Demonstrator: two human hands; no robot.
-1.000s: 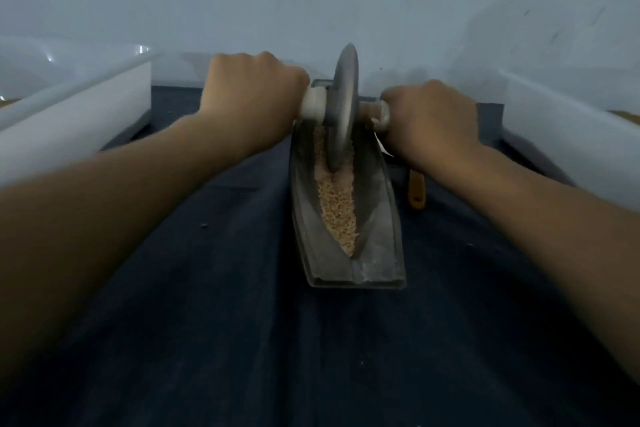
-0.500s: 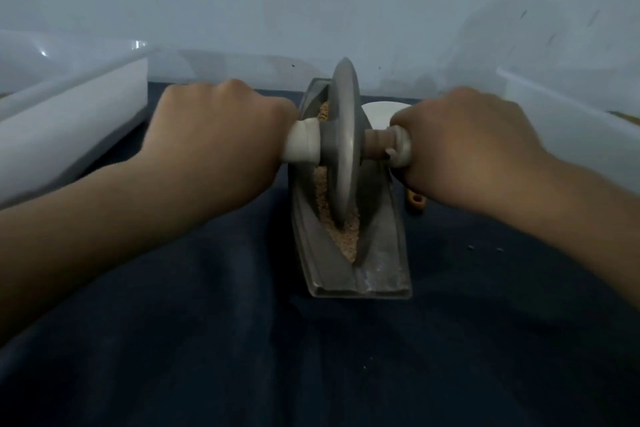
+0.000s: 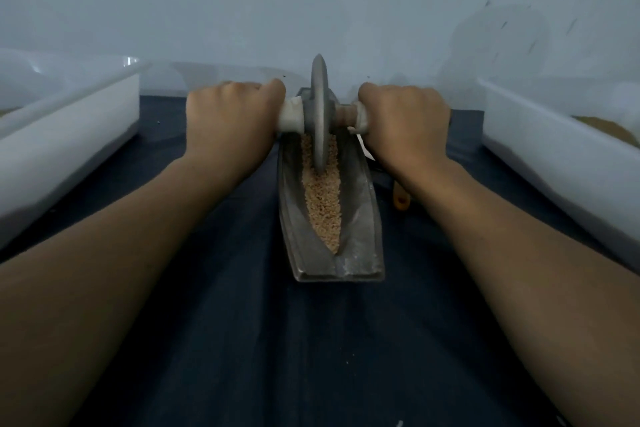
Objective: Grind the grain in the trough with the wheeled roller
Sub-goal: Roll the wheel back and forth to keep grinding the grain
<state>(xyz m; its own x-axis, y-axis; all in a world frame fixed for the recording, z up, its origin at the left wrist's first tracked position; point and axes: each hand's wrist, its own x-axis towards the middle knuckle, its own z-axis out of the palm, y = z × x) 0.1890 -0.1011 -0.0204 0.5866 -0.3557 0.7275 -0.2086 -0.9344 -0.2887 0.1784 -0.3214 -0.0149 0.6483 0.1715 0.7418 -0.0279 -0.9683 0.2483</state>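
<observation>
A grey metal boat-shaped trough (image 3: 363, 218) lies lengthwise on the dark cloth, with pale brown grain (image 3: 323, 204) along its groove. The wheeled roller's grey disc (image 3: 319, 114) stands upright in the groove toward the trough's far end, its rim in the grain. My left hand (image 3: 232, 125) grips the white-wrapped left end of the axle. My right hand (image 3: 405, 125) grips the right end of the axle. The trough's far tip is hidden behind the disc and hands.
White plastic bins flank the work area: one at the left (image 3: 62, 135), and one at the right (image 3: 554, 156) that holds brownish material. An orange-brown handle (image 3: 401, 199) pokes out beside the trough under my right wrist. A pale wall rises behind.
Half a second ago the roller sat near the trough's middle, closer to me. Both hands have pushed it away toward the far end, and the arms are stretched out further.
</observation>
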